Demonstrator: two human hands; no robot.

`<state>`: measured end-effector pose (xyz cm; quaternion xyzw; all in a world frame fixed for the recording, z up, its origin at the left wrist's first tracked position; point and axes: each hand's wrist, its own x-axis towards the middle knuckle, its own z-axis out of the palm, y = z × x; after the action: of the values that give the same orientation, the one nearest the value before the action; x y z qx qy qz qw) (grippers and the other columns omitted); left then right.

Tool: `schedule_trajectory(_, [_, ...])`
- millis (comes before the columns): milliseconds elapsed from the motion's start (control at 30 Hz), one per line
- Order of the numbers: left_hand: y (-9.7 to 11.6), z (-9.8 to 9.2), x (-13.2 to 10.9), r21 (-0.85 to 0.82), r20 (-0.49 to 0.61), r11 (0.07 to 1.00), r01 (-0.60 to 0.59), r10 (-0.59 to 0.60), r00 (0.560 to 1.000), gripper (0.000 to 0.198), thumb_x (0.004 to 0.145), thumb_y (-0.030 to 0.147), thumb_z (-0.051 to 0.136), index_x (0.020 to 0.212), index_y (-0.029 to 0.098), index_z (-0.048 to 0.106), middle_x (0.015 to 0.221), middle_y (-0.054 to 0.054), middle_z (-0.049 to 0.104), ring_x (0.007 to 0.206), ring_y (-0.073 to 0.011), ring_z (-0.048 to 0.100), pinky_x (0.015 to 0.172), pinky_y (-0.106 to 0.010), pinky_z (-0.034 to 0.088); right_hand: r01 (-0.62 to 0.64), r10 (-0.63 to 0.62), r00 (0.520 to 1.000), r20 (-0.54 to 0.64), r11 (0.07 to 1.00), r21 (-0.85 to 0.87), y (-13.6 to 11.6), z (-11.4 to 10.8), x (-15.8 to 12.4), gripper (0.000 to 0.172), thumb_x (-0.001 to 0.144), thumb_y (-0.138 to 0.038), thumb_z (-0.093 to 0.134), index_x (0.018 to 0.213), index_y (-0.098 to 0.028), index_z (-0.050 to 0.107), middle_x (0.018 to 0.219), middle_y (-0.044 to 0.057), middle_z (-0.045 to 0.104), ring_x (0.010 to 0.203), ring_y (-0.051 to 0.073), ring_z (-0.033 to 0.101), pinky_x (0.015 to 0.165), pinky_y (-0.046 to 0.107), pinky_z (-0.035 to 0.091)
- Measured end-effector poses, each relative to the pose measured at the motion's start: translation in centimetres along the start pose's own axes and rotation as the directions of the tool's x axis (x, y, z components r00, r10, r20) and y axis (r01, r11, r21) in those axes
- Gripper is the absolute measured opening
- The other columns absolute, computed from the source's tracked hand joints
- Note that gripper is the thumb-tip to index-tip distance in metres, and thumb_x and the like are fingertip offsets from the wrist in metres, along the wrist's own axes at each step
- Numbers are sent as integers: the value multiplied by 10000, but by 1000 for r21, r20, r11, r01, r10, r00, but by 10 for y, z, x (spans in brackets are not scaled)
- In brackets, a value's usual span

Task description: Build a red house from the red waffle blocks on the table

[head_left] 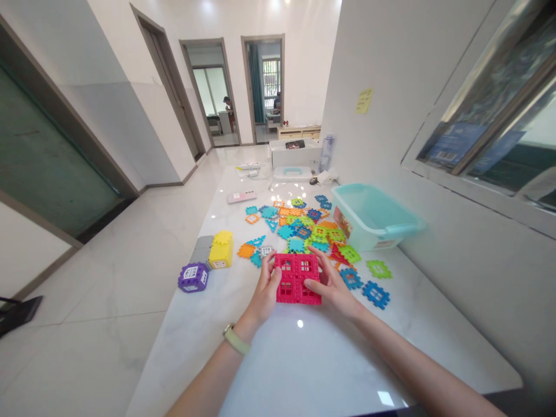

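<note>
Left hand [267, 286] and right hand [330, 281] clasping the sides of a red interlocking-panel house [297, 278], seemingly unfinished, on the marble table [304, 370], with a yellow house [220, 252] and purple house [193, 277] assembled nearby and loose plastic tiles [291, 229] left ahead.

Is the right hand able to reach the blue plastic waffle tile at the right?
Probably yes, once it lets go: the right hand is on the pinkish-red plastic block cube, and the blue plastic waffle tile lies close to its right, with only bare white marble tabletop between.
</note>
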<state>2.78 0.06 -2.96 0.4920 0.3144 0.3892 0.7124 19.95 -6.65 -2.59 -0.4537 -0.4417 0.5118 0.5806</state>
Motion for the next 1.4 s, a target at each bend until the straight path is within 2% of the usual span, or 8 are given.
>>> schedule_trajectory(167, [-3,-1,2,-25,6,1000,19,-19,1000,604,872,577,593,1345,282,363,1271,-98,577,1074,-264,635,895,-393,527,-1,1,1000,-10,1000,31,1,-1,1,687,775,-354,758,1355,-349,390,1299,72,540,1050,246,635,883,440,544])
schedule_trajectory(433, [-2,2,1,-72,18,996,57,-56,998,668,813,466,706,1336,281,333,1230,-79,576,1045,-260,637,885,-393,533,-1,1,1000,21,999,34,2,-2,1,681,777,-346,762,1347,-334,389,1288,71,543,1044,239,638,883,424,549])
schedule_trajectory(600, [0,4,-1,-56,-4,998,31,-31,1000,609,813,416,707,1294,272,362,1181,-70,591,1014,-257,642,870,-398,543,-21,20,999,39,999,24,-2,2,-1,695,785,-360,750,1361,-333,363,1289,70,548,1055,239,632,885,422,547])
schedule_trajectory(867, [-10,5,0,-13,1,1000,-17,17,1000,595,834,400,686,1297,271,335,1198,-83,572,1040,-259,630,870,-405,550,-35,32,995,-91,999,-34,1,8,1,567,842,-397,660,1337,-300,402,1102,44,613,964,222,631,827,402,557])
schedule_trajectory(1000, [-11,5,-1,-5,8,1000,-8,8,1000,572,862,387,649,1313,277,316,1215,-76,567,1078,-260,616,917,-416,528,-34,28,993,-114,998,-55,0,10,1,577,823,-384,672,1334,-300,416,1130,40,599,955,217,620,841,393,541])
schedule_trajectory(1100, [-11,5,-3,-2,24,1000,13,-13,1000,570,892,406,612,1351,290,295,1281,-77,535,1131,-259,589,957,-416,504,-49,46,993,-113,998,-26,1,12,-1,580,842,-412,643,1355,-312,393,1134,38,598,989,234,614,872,407,525])
schedule_trajectory(1233, [-14,7,-6,-35,39,999,-17,18,999,545,933,496,532,1383,303,292,1356,-79,488,1180,-255,558,1009,-419,467,-73,78,993,-83,995,64,8,14,-4,598,889,-477,567,1409,-345,301,1159,34,587,993,244,625,907,435,507])
schedule_trajectory(1400, [-23,11,-8,16,-58,997,-71,72,996,495,925,583,489,1311,287,400,1345,-70,490,1223,-255,515,1049,-405,424,-45,51,991,-123,998,53,11,17,-5,564,919,-538,495,1407,-316,317,1191,54,566,1054,259,601,958,449,475])
